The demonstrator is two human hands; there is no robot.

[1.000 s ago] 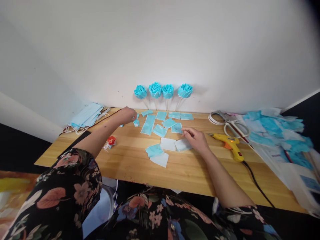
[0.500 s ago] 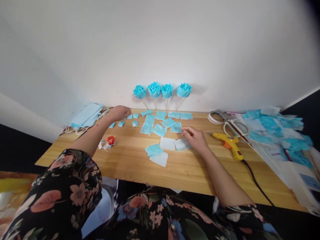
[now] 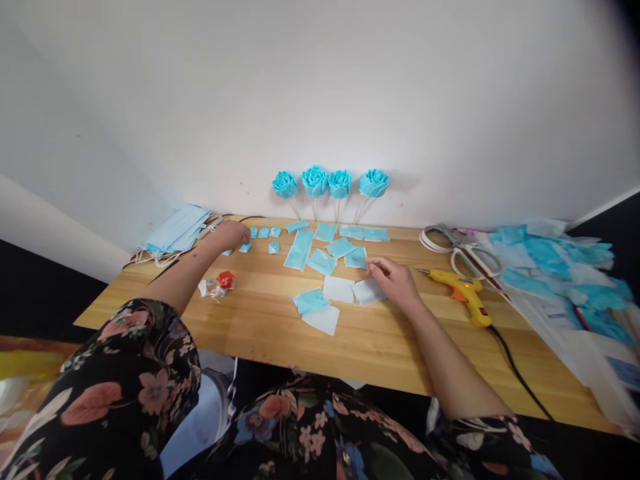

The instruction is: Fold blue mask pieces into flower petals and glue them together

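My left hand [image 3: 231, 235] is at the back left of the table, its fingers curled down beside small folded blue fabric petals [image 3: 263, 233]. Whatever its fingertips hold, if anything, is hidden. My right hand [image 3: 395, 280] hovers over or rests by a pale fabric piece [image 3: 367, 292], fingers loosely bent, with nothing visible between them. Just past its fingertips lies a blue fabric rectangle [image 3: 355, 257]. More cut pieces [image 3: 323, 261] are spread between the hands. A white piece [image 3: 338, 289] and an overlapping blue piece [image 3: 311, 301] lie nearer me.
Several blue fabric roses [image 3: 315, 181] on sticks lean at the wall. Face masks [image 3: 177, 229] are stacked at left, near a red scrap [image 3: 226, 280]. To the right lie a yellow glue gun [image 3: 467, 291] with its cord, scissors [image 3: 475, 261], a tape roll [image 3: 434, 240] and piled blue scraps [image 3: 550, 257].
My left hand has moved left and slightly down, showing one more folded petal in the back row. My right hand stays nearly in place. The view has shifted slightly.
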